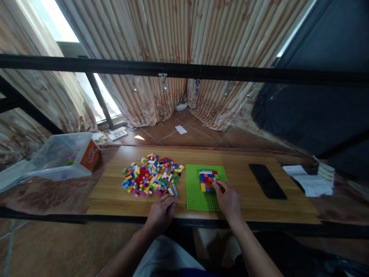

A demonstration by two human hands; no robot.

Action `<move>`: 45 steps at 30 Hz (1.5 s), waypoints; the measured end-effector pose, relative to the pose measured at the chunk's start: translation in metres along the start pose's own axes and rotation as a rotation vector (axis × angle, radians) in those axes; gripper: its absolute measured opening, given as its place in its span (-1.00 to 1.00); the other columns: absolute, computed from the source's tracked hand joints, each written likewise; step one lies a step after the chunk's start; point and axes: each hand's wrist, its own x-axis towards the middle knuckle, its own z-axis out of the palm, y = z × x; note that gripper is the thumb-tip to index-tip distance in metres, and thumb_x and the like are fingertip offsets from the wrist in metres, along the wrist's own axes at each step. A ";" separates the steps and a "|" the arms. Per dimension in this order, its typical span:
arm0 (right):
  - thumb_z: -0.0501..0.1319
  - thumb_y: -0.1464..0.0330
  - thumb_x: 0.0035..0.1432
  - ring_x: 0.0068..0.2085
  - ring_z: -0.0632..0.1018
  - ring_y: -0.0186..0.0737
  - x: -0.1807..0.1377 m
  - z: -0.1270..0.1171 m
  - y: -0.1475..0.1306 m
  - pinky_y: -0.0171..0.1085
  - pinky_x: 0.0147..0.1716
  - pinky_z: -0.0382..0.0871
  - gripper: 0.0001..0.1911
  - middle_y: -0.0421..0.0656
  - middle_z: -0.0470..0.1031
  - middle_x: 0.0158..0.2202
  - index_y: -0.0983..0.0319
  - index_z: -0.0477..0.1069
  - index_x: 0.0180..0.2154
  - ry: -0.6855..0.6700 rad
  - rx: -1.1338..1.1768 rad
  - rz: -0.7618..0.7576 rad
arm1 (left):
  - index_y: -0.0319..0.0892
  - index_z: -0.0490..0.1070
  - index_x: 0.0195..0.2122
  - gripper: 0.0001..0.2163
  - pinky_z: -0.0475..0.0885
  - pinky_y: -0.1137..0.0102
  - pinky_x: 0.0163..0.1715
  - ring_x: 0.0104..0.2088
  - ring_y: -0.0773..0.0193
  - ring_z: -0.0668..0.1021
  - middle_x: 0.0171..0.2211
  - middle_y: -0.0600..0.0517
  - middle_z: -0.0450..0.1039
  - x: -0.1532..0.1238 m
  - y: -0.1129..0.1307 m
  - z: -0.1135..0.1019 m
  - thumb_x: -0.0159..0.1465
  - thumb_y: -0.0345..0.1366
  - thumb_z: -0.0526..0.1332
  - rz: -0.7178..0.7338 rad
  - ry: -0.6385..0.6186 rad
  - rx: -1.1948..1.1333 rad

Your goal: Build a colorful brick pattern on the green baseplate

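A clear bin (62, 156) sits far left of both hands. The left hand (161, 211) rests curled, holding nothing I can see, just below the brick pile (151, 175). The right hand (229, 200) pinches at the block (208, 181) on the green plate (198, 192), steadying it. A phone (267, 181) lies right.

brick pile (152, 175) blocks left, phone (267, 181) right; bare wood btwn.

A wooden tabletop (259, 207) spans the middle of the view. Beyond it, at twelve o'clock, striped curtains (161, 42) hang to a terracotta tile floor (190, 136). Daylight enters through a window (59, 23) at eleven o'clock. A black bar (259, 75) crosses the frame; dark fabric (317, 107) hangs at two o'clock.
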 end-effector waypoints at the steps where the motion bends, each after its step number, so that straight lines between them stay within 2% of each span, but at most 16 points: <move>1: 0.01 0.12 0.26 -0.24 0.56 -0.10 -0.003 -0.003 0.002 -0.19 -0.21 0.38 -0.53 0.05 0.59 -0.22 0.33 0.52 -0.19 0.033 0.029 0.022 | -0.13 0.50 -0.23 -0.79 0.47 0.36 -0.16 -0.20 0.24 0.57 -0.25 -0.04 0.53 0.000 0.000 0.000 0.34 -0.36 0.06 0.003 0.004 0.000; 4: 0.01 0.10 0.25 -0.20 0.58 -0.05 -0.018 -0.013 0.007 -0.16 -0.18 0.39 -0.51 0.09 0.59 -0.20 0.34 0.52 -0.18 0.125 0.131 0.129 | -0.14 0.50 -0.22 -0.79 0.46 0.36 -0.16 -0.21 0.24 0.56 -0.26 -0.04 0.52 -0.001 0.001 0.000 0.34 -0.36 0.06 0.007 0.007 -0.017; 7: 0.05 0.06 0.22 -0.18 0.59 -0.02 -0.037 -0.020 0.010 -0.15 -0.17 0.40 -0.52 0.07 0.60 -0.22 0.30 0.53 -0.21 0.108 0.199 0.188 | -0.15 0.50 -0.24 -0.80 0.46 0.36 -0.19 -0.24 0.24 0.55 -0.28 -0.05 0.51 -0.002 0.004 -0.002 0.33 -0.37 0.07 0.018 0.004 -0.048; 9: 0.07 0.03 0.20 -0.16 0.59 -0.01 -0.050 -0.020 0.010 -0.13 -0.14 0.40 -0.52 0.05 0.60 -0.19 0.28 0.53 -0.22 0.092 0.232 0.176 | -0.16 0.49 -0.24 -0.81 0.46 0.37 -0.20 -0.24 0.24 0.55 -0.28 -0.06 0.50 -0.004 0.005 -0.003 0.33 -0.38 0.07 0.026 0.018 -0.069; 13: 0.10 0.04 0.20 -0.13 0.59 -0.03 -0.073 -0.011 0.003 -0.11 -0.09 0.41 -0.56 0.00 0.60 -0.17 0.23 0.53 -0.22 0.042 0.265 0.069 | -0.17 0.49 -0.22 -0.80 0.47 0.36 -0.18 -0.22 0.23 0.55 -0.26 -0.07 0.50 -0.018 0.002 -0.008 0.32 -0.41 0.06 0.012 0.063 -0.030; 19: 0.07 0.20 0.28 -0.17 0.59 -0.16 -0.089 0.017 -0.033 -0.20 -0.11 0.43 -0.69 -0.09 0.59 -0.21 0.20 0.52 -0.18 -0.171 0.302 -0.210 | -0.16 0.49 -0.20 -0.80 0.48 0.36 -0.16 -0.20 0.21 0.57 -0.23 -0.07 0.52 -0.043 -0.015 -0.036 0.29 -0.43 0.08 -0.049 0.179 0.101; 26: 0.06 0.33 0.28 -0.17 0.55 -0.16 -0.075 0.041 -0.089 -0.19 -0.15 0.41 -0.75 -0.10 0.55 -0.22 0.19 0.49 -0.14 -0.273 0.247 -0.392 | -0.17 0.48 -0.22 -0.83 0.47 0.32 -0.13 -0.18 0.18 0.56 -0.22 -0.07 0.52 -0.048 -0.032 -0.061 0.30 -0.40 0.09 -0.136 0.255 0.157; 35: 0.03 0.40 0.27 -0.15 0.51 -0.15 -0.068 0.072 -0.124 -0.18 -0.13 0.39 -0.74 -0.10 0.50 -0.20 0.16 0.47 -0.12 -0.365 0.201 -0.555 | -0.15 0.48 -0.22 -0.82 0.45 0.36 -0.17 -0.21 0.23 0.55 -0.25 -0.04 0.49 -0.041 -0.045 -0.070 0.30 -0.42 0.08 -0.172 0.345 0.082; 41: 0.06 0.38 0.26 -0.06 0.46 -0.10 -0.046 0.097 -0.168 -0.14 -0.05 0.35 -0.73 -0.07 0.49 -0.13 0.16 0.46 -0.07 -0.343 0.112 -0.639 | -0.17 0.45 -0.21 -0.84 0.41 0.41 -0.34 -0.35 0.28 0.50 -0.28 -0.03 0.44 -0.041 -0.051 -0.077 0.29 -0.42 0.09 -0.221 0.462 0.071; 45: 0.09 0.35 0.26 -0.04 0.45 -0.06 -0.025 0.118 -0.195 -0.12 -0.03 0.31 -0.68 -0.02 0.48 -0.12 0.22 0.43 0.02 -0.337 0.023 -0.671 | -0.18 0.42 -0.19 -0.82 0.40 0.41 -0.32 -0.34 0.29 0.48 -0.29 -0.02 0.42 -0.040 -0.056 -0.083 0.24 -0.49 0.10 -0.242 0.511 0.127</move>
